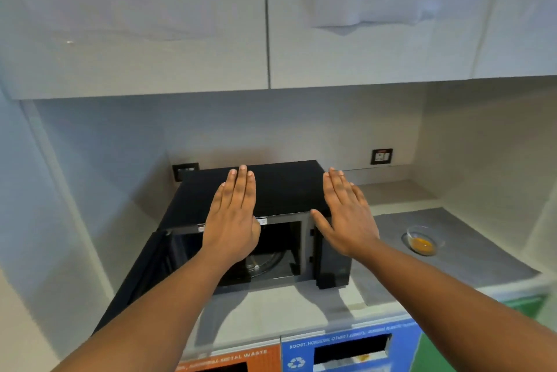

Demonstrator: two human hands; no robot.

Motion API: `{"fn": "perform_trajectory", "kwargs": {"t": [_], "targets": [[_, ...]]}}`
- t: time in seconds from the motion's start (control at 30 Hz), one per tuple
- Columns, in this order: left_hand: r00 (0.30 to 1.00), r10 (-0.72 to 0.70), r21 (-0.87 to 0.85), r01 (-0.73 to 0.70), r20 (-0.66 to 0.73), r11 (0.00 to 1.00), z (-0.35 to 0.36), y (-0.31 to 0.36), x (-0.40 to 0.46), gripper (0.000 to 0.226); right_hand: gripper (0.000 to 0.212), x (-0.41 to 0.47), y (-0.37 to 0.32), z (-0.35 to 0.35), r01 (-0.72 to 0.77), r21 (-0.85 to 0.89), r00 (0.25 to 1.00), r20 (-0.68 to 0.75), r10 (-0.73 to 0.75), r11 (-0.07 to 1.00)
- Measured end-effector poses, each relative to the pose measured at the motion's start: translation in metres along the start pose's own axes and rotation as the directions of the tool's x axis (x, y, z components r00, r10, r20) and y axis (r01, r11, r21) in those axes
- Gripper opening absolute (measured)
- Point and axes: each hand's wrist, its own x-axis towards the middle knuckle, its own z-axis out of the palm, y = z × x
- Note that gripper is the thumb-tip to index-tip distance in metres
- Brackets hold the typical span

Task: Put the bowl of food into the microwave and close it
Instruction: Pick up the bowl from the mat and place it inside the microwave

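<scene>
Left hand (233, 218) and right hand (346, 215): both flat, fingers spread straight, palms down, holding nothing, held out over the black microwave (271, 190) near the counter's (271, 305) back wall. Microwave door (141, 275) swung open to the left; cavity visible between the forearms. Glass bowl (424, 239) with orange food sits on a grey mat (470, 251) toward the counter's right edge, well apart from both hands. Waste-bin labels (331, 350) below the front edge.

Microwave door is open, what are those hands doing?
A person holds both hands flat and empty in front of the black microwave: left hand, right hand. Its door hangs open to the left and nothing is inside but the turntable. The bowl of food sits on the counter to the right, untouched.
</scene>
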Motion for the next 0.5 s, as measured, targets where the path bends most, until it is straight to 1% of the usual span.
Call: {"fn": "perform_trajectory", "kwargs": {"t": [0.2, 0.3, 0.5], "targets": [[0.993, 0.102, -0.109, -0.107, -0.052, 0.988, -0.002, 0.059, 0.038, 0.097, 0.080, -0.020, 0.045, -0.035, -0.125, -0.034, 0.989, -0.079, 0.122, 0.992], [0.988, 0.140, -0.169, -0.149, -0.061, 0.974, 0.003, 0.106, 0.057, 0.095, 0.080, -0.035, 0.083, -0.046, -0.159, -0.058, 0.982, -0.109, 0.153, 0.985], [0.984, 0.172, -0.277, -0.179, -0.051, 0.944, 0.029, 0.192, 0.082, 0.094, 0.079, -0.059, 0.159, -0.051, -0.207, -0.043, 0.973, -0.113, 0.201, 0.977]]}}
